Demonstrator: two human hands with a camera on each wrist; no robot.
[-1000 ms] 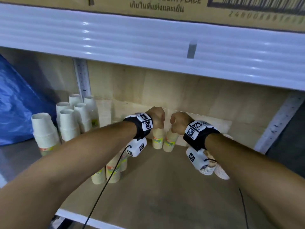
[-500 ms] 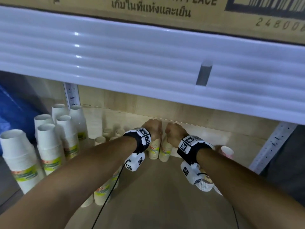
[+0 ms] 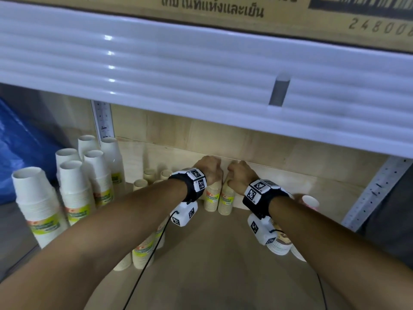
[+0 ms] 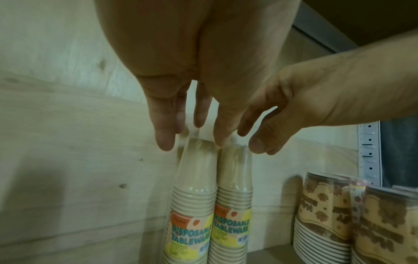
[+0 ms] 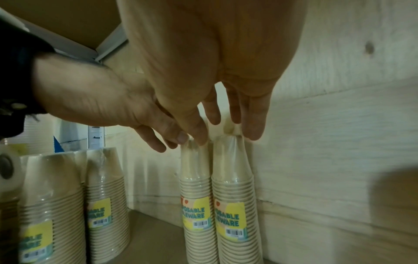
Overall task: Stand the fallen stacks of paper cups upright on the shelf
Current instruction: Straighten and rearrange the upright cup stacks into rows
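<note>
Two wrapped beige cup stacks stand upright side by side against the wooden back wall, the left stack (image 3: 211, 199) (image 4: 192, 196) (image 5: 196, 178) touching the right stack (image 3: 227, 201) (image 4: 235, 196) (image 5: 233, 178). My left hand (image 3: 209, 167) (image 4: 192, 137) hangs over the left stack, its straight fingers reaching down around the top. My right hand (image 3: 242, 173) (image 5: 226, 135) does the same over the right stack, fingertips at the plastic wrap. Neither hand is curled tight around a stack.
White cup stacks (image 3: 38, 209) crowd the left side, and more beige stacks (image 3: 143, 253) stand under my left forearm. Brown patterned stacks (image 3: 279, 245) (image 4: 328, 214) and a pink cup (image 3: 310, 202) stand at the right. A white shelf beam (image 3: 201, 74) hangs low overhead.
Both hands stay at the tops of the two beige stacks. The right stack, which leaned toward the left one, now stands straight. The head view has shifted toward the shelf beam.
</note>
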